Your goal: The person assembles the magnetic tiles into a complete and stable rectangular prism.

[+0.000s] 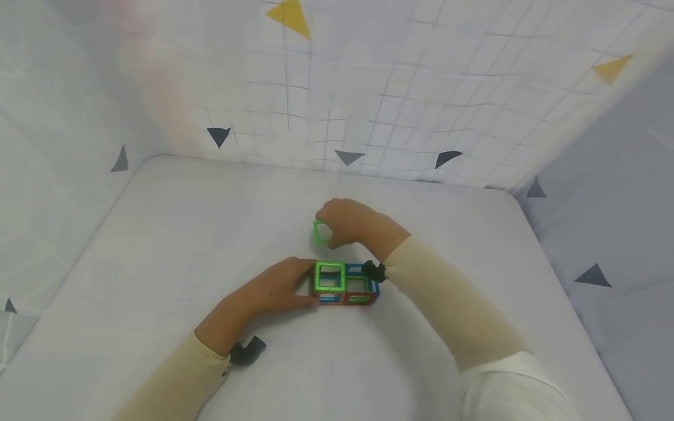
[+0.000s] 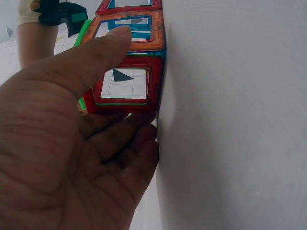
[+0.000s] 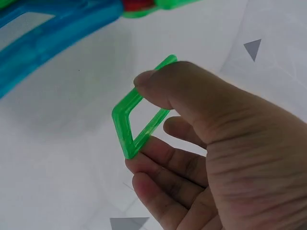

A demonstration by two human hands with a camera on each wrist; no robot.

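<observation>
A low structure of magnetic building tiles stands on the white surface, with open square frames in green, blue, red and orange. One end rises as a cube topped by a green frame. My left hand grips that end: in the left wrist view the thumb lies over an orange tile, the fingers behind a red tile. Beyond the structure, my right hand pinches a loose green magnetic tile between thumb and fingers, apart from the structure. Part of this tile is hidden by the thumb.
The white surface runs back to a pale wall with grid lines and dark and yellow triangles. Side walls rise at left and right. A black wrist strap on the right arm overlaps the structure's far corner in the head view.
</observation>
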